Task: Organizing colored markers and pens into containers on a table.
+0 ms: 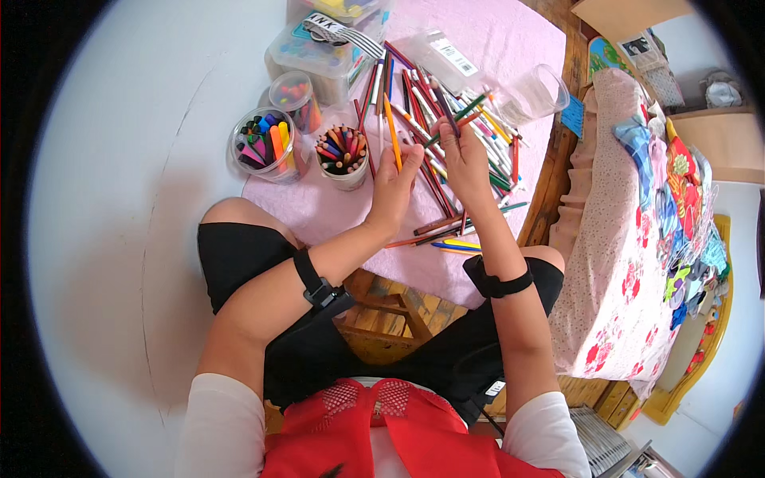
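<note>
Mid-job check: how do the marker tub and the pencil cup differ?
The marker tub is wider; the pencil cup is narrower. The tub holds thick markers, while the cup holds slim coloured pencils. The tub stands farther left; the cup is nearer the left hand. Both are round and open-topped.

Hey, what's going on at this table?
Someone is sitting and handling coloured pencils. Their left hand holds an orange pencil and their right hand a dark pencil. Loose pencils lie scattered over the pink cloth. To the left of the pile stand a cup full of pencils and a clear tub of markers.
</note>
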The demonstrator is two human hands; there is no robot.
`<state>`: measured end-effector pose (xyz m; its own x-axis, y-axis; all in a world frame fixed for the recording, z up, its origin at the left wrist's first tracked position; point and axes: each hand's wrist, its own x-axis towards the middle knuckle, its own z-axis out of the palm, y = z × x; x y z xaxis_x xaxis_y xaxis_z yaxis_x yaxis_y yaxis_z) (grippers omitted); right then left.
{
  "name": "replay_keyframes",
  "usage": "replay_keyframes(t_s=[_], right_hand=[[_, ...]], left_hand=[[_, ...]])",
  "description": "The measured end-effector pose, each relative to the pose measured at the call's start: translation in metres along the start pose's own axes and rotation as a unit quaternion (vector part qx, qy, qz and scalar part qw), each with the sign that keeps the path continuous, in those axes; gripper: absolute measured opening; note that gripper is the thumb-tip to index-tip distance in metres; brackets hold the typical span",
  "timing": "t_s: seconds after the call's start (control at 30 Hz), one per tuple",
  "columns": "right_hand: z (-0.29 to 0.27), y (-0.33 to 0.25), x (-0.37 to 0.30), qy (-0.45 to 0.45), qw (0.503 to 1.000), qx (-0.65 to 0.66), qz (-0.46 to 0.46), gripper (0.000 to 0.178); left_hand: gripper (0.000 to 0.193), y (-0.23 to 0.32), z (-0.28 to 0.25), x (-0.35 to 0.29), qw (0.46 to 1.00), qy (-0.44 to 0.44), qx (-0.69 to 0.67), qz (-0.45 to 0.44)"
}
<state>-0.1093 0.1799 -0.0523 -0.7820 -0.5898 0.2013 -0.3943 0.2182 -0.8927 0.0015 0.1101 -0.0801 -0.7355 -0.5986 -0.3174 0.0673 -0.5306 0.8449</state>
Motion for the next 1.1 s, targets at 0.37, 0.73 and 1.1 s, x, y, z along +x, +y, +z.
replay_keyframes(t_s=[0.37, 0.73, 1.1], right_hand=[[0.002, 0.008, -0.044, -0.213, 0.972, -0.064, -0.069, 0.024], [-0.052, -0.014, -0.013, -0.293, 0.956, 0.008, 0.025, 0.052], [-0.04, -0.005, -0.017, -0.265, 0.952, 0.019, -0.151, 0.054]], left_hand=[[0.024, -0.005, -0.005, 0.011, 0.925, -0.056, 0.234, 0.293], [0.018, -0.004, -0.005, -0.002, 0.917, -0.148, 0.255, 0.268], [0.021, -0.012, -0.01, 0.004, 0.934, -0.136, 0.282, 0.174]])
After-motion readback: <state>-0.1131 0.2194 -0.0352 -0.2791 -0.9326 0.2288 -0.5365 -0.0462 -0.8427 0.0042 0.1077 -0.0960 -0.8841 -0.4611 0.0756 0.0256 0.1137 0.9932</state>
